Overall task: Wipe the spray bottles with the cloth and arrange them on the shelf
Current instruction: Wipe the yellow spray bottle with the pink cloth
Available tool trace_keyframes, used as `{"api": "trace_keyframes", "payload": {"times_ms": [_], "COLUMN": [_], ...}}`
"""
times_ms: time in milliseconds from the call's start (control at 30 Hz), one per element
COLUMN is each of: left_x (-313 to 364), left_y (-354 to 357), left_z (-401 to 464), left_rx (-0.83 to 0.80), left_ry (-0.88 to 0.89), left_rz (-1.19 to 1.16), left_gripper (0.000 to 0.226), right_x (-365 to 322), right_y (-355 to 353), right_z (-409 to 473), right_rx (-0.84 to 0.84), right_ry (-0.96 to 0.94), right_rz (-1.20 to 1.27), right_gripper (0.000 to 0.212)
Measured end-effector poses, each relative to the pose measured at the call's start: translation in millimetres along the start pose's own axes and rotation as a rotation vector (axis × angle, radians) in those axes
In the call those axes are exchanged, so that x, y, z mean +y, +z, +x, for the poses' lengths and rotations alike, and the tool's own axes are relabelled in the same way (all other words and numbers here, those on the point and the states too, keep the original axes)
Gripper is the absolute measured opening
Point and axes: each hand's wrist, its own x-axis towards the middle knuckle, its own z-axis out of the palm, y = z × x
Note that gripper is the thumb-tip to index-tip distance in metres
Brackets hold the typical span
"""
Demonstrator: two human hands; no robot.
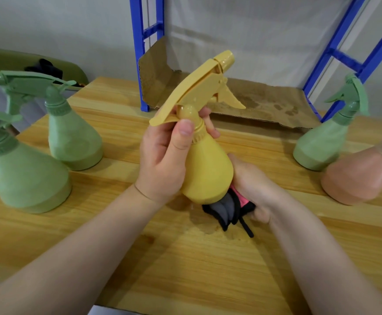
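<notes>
Yellow spray bottle gripped by left hand, cloth beneath.

Two bottles left; two right; shelf behind, perhaps touching.

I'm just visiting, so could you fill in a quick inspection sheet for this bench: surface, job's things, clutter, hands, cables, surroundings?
Surface: pale wooden table, with a damp-looking patch beneath the cloth.
Job's things: yellow plastic spray bottle held tilted above the table; bunched black, grey and pink cloth against its base; three green spray bottles and a pink one standing.
Clutter: stained brown cardboard sheet.
Hands: left hand grips the yellow bottle's neck; right hand holds the cloth.
Cables: nothing seen.
Surroundings: blue metal shelf frame, grey wall.
</notes>
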Motion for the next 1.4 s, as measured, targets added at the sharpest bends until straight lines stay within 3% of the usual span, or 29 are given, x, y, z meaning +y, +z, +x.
{"api": "trace_keyframes", "payload": {"times_ms": [200, 333, 500, 600, 733, 900, 1033, 1167, 1267, 1333, 1400], "left_x": [3.1, 3.6, 6.3, 4.3, 0.3, -3.0, -3.7, -2.1, -1.7, -2.0, -1.1], "left_y": [1.5, 2.0, -9.5, -12.3, -7.3, -0.9, -0.7, 0.8, 0.6, 0.6, 2.3], "left_z": [0.9, 1.4, 10.7, 11.3, 6.7, 2.1, 0.4, 0.0, 0.4, 0.4, 0.0], "left_rx": [0.008, 0.048, 0.178, 0.143, 0.000, -0.127, -0.178, -0.182, -0.189, -0.190, -0.186], "left_ry": [-0.044, -0.127, -0.330, -0.392, -0.438, -0.476, -0.472, -0.475, -0.471, -0.471, -0.468], "left_rz": [-0.050, -0.070, -0.162, -0.108, -0.028, 0.002, 0.006, -0.007, -0.002, 0.005, 0.000], "left_gripper": [0.028, 0.025, 0.029, 0.029, 0.027, 0.031, 0.027, 0.030, 0.034, 0.034, 0.031], "right_x": [0.2, -3.5, -7.4, -11.7, -12.9, -17.9, -18.6, -10.8, -10.9, -12.1, -11.7], "right_y": [-9.8, -11.6, -40.1, -47.2, -46.0, -39.6, -32.4, -24.1, -18.9, -20.4, -20.3], "right_z": [-1.8, 2.4, 4.4, 4.1, 4.5, 2.1, -4.5, -6.0, -10.8, -14.5, -14.0], "right_rx": [0.071, 0.258, 0.174, 0.198, 0.239, 0.208, 0.181, 0.231, 0.226, 0.181, 0.131], "right_ry": [-0.092, -0.225, -0.137, -0.166, -0.272, -0.481, -0.730, -1.026, -1.101, -1.093, -1.079], "right_rz": [-0.255, -0.292, 0.244, 0.578, 0.783, 0.912, 0.862, 0.388, 0.226, 0.290, 0.335], "right_gripper": [0.040, 0.041, 0.039, 0.038, 0.034, 0.045, 0.042, 0.054, 0.055, 0.059, 0.044]}}
